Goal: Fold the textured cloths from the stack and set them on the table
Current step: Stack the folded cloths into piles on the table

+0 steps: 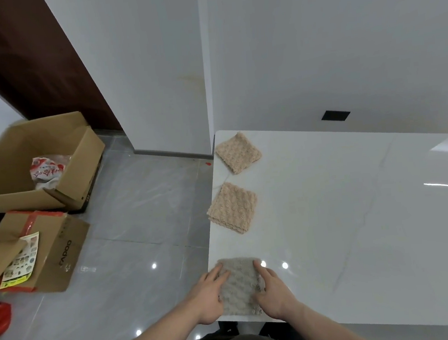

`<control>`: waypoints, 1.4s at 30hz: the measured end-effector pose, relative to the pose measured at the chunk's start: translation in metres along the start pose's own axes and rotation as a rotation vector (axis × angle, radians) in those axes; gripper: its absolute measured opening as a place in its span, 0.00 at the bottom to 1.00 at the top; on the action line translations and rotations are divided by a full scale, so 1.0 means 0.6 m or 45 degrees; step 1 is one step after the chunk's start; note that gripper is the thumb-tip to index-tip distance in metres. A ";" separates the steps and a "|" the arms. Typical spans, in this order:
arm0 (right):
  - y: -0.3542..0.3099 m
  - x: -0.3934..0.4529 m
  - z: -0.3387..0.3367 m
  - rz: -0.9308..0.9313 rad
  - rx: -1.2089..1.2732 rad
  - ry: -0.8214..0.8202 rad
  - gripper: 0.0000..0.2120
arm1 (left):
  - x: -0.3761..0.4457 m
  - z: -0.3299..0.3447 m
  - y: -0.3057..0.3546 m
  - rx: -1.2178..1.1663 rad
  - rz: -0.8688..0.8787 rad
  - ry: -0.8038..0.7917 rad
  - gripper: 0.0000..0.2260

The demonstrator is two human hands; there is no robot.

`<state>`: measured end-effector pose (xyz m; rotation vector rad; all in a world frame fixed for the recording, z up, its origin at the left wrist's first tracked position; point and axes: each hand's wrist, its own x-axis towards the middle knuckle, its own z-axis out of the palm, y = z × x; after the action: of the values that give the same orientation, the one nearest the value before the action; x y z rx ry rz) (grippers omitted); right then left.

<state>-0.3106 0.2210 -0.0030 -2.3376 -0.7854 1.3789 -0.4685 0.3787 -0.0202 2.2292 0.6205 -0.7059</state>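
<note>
The grey cloth (238, 286) lies folded at the table's (356, 226) near left corner, its edges close to the table's. The left hand (210, 294) and right hand (274, 292) press flat on its sides, fingers seemingly straight. Two beige cloths (232, 208) (238, 152) sit further along the left edge, with bare tabletop to the right.

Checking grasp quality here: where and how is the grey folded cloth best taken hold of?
By its two side edges, left hand and right hand coming in from either side. The grey cloth lies flat and square at the table's near corner, so pinching both edges should keep the fold together.
</note>
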 end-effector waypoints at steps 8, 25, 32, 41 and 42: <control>-0.003 0.009 -0.046 -0.025 0.075 0.105 0.35 | 0.040 -0.069 0.018 -0.067 -0.044 0.156 0.30; -0.106 0.213 -0.222 0.125 0.308 0.014 0.42 | 0.230 -0.269 0.040 -0.457 -0.488 0.277 0.34; -0.120 0.241 -0.224 0.003 0.366 -0.010 0.45 | 0.234 -0.261 0.045 -0.563 -0.443 0.310 0.32; -0.105 0.223 -0.216 -0.121 0.124 -0.011 0.39 | 0.217 -0.210 0.035 -0.677 -0.466 0.221 0.26; -0.105 0.220 -0.216 -0.116 0.080 -0.019 0.38 | 0.212 -0.205 0.032 -0.682 -0.468 0.237 0.27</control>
<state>-0.1653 0.3514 0.0003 -2.2180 -0.8303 1.3643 -0.3265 0.4856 -0.0186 1.7061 1.1808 -0.4359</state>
